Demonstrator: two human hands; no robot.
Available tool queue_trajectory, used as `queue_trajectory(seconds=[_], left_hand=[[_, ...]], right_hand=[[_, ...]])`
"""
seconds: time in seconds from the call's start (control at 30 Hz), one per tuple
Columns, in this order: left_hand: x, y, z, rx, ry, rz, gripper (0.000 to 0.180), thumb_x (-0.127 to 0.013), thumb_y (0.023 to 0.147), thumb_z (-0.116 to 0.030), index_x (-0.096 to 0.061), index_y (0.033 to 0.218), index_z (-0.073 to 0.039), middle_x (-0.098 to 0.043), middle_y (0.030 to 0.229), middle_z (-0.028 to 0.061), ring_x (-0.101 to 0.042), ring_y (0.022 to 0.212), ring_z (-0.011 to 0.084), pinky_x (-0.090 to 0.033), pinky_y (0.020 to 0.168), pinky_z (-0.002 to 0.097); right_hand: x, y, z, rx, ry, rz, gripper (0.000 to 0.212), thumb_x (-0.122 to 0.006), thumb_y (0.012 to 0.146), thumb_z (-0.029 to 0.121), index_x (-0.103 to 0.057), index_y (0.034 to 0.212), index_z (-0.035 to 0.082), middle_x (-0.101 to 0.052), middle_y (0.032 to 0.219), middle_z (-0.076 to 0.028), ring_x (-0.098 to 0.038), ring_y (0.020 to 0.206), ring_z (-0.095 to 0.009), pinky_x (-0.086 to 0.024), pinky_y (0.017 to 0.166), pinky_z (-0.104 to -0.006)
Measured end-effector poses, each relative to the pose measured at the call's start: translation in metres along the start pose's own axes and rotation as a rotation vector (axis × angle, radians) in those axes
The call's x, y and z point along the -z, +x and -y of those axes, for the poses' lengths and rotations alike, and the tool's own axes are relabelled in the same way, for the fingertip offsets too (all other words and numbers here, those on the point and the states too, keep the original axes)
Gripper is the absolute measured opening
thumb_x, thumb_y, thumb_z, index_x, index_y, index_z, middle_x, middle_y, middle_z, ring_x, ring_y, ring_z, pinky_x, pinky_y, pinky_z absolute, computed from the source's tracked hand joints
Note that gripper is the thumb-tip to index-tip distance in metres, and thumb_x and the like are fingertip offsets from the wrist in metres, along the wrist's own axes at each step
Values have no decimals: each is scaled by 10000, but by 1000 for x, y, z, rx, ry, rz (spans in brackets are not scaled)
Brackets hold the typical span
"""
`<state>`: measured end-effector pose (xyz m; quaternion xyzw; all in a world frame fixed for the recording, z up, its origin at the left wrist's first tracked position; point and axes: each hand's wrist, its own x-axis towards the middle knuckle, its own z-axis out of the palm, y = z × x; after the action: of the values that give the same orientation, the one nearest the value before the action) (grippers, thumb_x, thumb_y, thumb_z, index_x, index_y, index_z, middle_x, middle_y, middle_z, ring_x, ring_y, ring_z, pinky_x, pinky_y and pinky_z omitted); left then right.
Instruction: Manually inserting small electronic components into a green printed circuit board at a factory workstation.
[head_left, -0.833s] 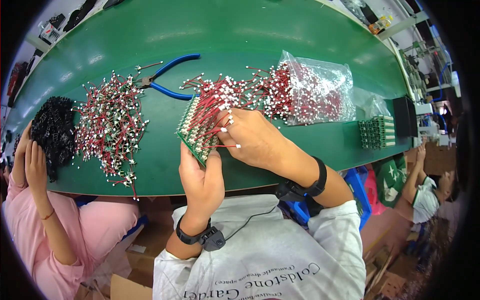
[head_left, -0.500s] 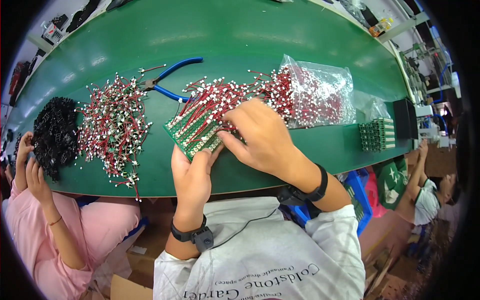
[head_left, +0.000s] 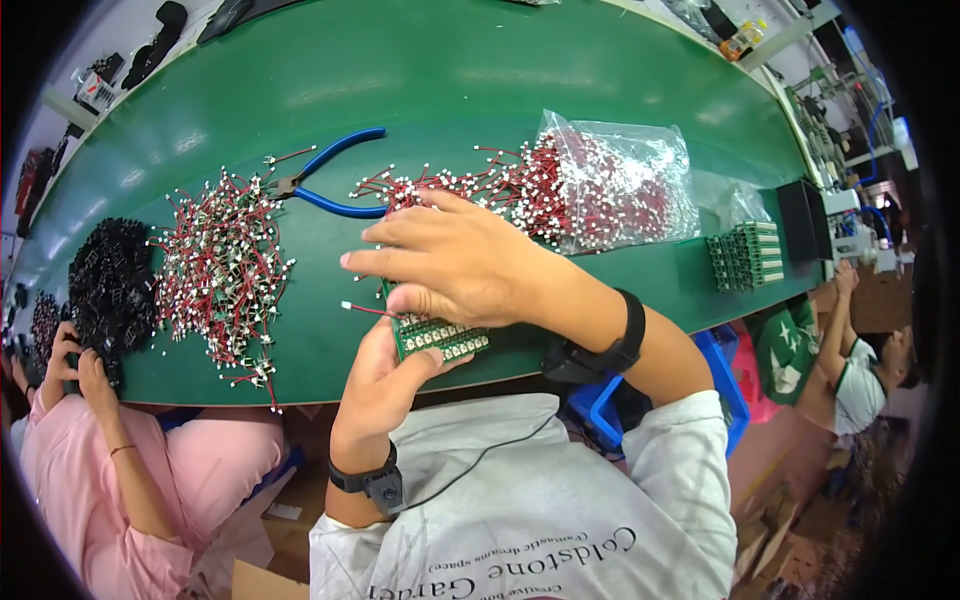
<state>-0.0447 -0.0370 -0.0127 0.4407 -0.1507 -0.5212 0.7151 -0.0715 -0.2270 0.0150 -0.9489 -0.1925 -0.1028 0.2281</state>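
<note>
My left hand [head_left: 375, 375] grips the near left edge of a green circuit board panel [head_left: 465, 343] with rows of small white parts, its thumb on top. My right hand [head_left: 470, 262] is spread flat over the panel, fingers stretched out to the left and thumb low by the board. It covers most of the panel. A red wire lead with a white plug [head_left: 365, 310] juts out to the left between my two hands. Just beyond my right hand lies a heap of red wire leads with white plugs [head_left: 540, 185], running into a clear plastic bag [head_left: 640, 185].
Blue-handled cutters [head_left: 335, 207] lie on the green table [head_left: 400, 70]. To the left are a pile of wired small boards [head_left: 220, 265] and a heap of black parts [head_left: 112, 285], with a co-worker's hands [head_left: 85, 365] beside it. Stacked green panels [head_left: 745, 257] and a black box [head_left: 803, 220] stand right.
My right hand has moved left and opened from a pinch to spread fingers across the panel. The panel has turned in my left hand, and its far part is now covered.
</note>
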Motion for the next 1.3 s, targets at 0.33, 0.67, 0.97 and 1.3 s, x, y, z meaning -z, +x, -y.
queue_trajectory(seconds=[0.33,0.67,0.97,1.3], left_hand=[[23,-5,22,-166,-64,-66,466,-512,905,-17,-388,1353,9,-547,1288,153,-577,1161,249,-503,969,405],[10,-3,8,-34,-152,-156,511,-433,847,81,-389,1353,30,-542,1296,187,-584,1162,323,-507,977,471],[7,-15,6,-67,-250,-18,571,-504,833,17,-337,1378,54,-534,1291,237,-565,1177,400,-489,992,517],[50,-35,6,-298,-313,-171,602,-491,831,-1,-303,1396,89,-460,1377,237,-494,1268,366,-397,1085,518]], right_hand=[[41,-10,21,50,-187,-250,484,-386,984,484,-575,1308,178,-491,1404,-144,-433,1320,-341,-267,1091,-550],[13,-2,-3,-94,-274,-248,634,-281,932,660,-486,1399,284,-382,1490,-134,-344,1381,-333,-157,1126,-593],[-5,-3,-10,-130,-327,-268,642,-234,947,651,-511,1389,278,-417,1445,-165,-364,1348,-371,-231,1086,-601],[13,-41,-19,-169,113,-146,268,-737,694,11,-707,944,105,-591,996,-64,-569,936,-251,-486,778,-350]])
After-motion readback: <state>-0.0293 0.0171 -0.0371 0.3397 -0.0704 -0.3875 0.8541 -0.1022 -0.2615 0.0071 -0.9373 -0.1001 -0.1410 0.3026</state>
